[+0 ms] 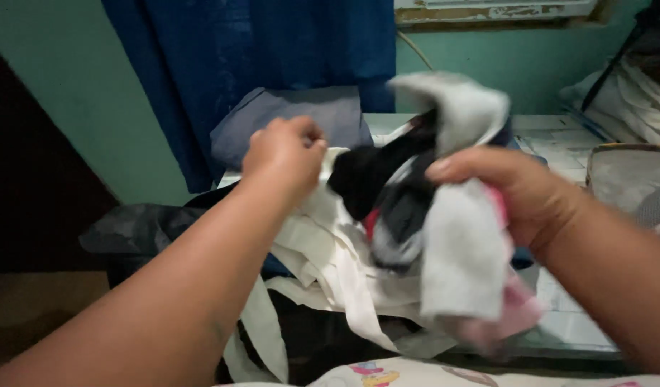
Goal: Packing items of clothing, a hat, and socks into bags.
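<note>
Teal wall (72, 107) fills the back, with a dark blue curtain (251, 50) hanging down its middle. A pale table (559, 143) with a tiled-looking top sits below, cluttered at right by whitish folded stuff, too blurred to name. A grey-blue folded cloth (294, 118) lies at the table's far edge under the curtain. A dark grey garment (136, 229) is draped off the left side, low. Printed light fabric (387, 374) runs along the bottom edge.

Centre: a heap of white cloth strips (323, 265) trails down off the table front, loose ends hanging.

Right hand (516, 193) is clenched around a bundle of small garments (445, 236), held up in the air above the heap: pale grey piece outermost, black piece sticking out to the left, pink bits at the bottom and right edge, a touch of red in the middle. Thumb lies across the top of the bundle, fingers wrapped behind, grip tight and full. Bundle is motion-blurred.

Left hand (283, 154) is closed to a pinch on the top edge of the white cloth, just left of the black piece, knuckles up. Whether it also touches the black piece, cannot tell.
</note>
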